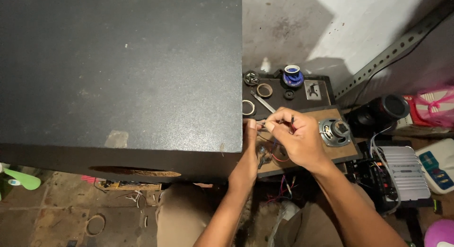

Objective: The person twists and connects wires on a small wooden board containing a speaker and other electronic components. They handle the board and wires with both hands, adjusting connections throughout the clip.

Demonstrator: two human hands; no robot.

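— Right hand [299, 142] pinching thin dark wire end [292, 119]; left hand [249, 152] gripping same wire beside large black speaker cabinet [123, 77].

— Stripping or twisting, probably. Next: steady pull, firm pinch.

Dim indoor light fell from above, the pale wall [378, 20] right of the black speaker cabinet [118, 72] was brightest, the cabinet's shadow darkened the floor [61, 214] below it, focus was soft, edges bowed slightly.
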